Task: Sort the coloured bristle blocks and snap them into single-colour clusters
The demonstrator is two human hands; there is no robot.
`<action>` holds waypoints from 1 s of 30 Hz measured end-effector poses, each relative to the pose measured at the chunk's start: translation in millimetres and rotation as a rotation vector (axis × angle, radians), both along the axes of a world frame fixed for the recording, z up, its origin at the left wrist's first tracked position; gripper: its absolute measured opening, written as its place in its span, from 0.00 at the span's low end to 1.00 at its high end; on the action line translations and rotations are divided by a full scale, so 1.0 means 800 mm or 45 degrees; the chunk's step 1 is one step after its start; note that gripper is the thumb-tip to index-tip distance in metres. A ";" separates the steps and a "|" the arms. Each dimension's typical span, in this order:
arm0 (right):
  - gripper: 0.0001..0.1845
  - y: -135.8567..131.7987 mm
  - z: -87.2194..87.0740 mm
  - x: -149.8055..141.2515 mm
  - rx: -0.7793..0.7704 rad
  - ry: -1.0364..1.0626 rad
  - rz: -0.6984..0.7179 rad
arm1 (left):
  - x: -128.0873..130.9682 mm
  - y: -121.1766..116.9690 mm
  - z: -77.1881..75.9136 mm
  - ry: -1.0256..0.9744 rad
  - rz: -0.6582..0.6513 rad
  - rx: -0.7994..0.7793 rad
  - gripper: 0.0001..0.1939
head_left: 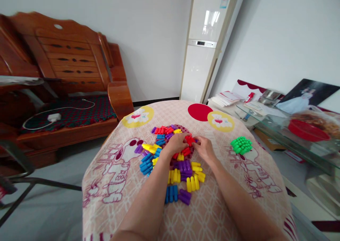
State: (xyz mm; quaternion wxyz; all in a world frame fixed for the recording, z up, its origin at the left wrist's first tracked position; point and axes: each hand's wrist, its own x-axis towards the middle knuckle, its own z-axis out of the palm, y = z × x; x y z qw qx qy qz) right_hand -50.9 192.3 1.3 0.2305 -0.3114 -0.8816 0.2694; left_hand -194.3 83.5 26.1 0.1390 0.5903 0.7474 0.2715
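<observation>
My left hand (175, 144) is closed, its fingertips on a small cluster of red plastic building blocks (190, 140) above the middle of the pile. From the other side, my right hand (205, 149) pinches at the same red cluster; a bit of purple shows by its fingertips. Beneath and around both hands lie blue blocks (146, 164), purple blocks (183, 166), yellow blocks (192, 183) and more red blocks (160, 130), many joined in short rows. My left forearm covers part of the pile. Apart from it, to the right, stands a bundle of green blocks (241, 145).
A patterned cloth covers the round table (207, 212). At the left is a wooden bench (71, 67) with a white charger (54, 117) and cable. A tall white air conditioner (200, 67) stands behind. To the right, a glass-topped stand (276, 127) holds papers and a red bowl (308, 130).
</observation>
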 end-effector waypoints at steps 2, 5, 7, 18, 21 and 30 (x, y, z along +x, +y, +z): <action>0.11 -0.003 -0.008 0.000 -0.027 0.077 -0.037 | 0.000 0.002 -0.003 -0.043 -0.035 0.017 0.27; 0.11 -0.002 -0.012 0.009 -0.024 0.193 -0.071 | 0.004 0.008 -0.006 -0.100 -0.109 0.053 0.28; 0.10 0.007 -0.006 0.019 0.055 0.258 -0.112 | 0.006 0.012 -0.007 -0.143 -0.132 0.097 0.28; 0.18 0.074 -0.007 0.055 0.521 -0.027 -0.336 | 0.003 0.015 -0.011 -0.232 0.019 0.218 0.18; 0.20 0.077 -0.016 0.050 0.473 -0.029 -0.274 | 0.001 0.012 -0.007 -0.144 0.100 0.219 0.18; 0.19 0.091 -0.027 0.052 0.269 0.134 -0.285 | -0.008 0.004 -0.003 0.033 0.092 0.200 0.23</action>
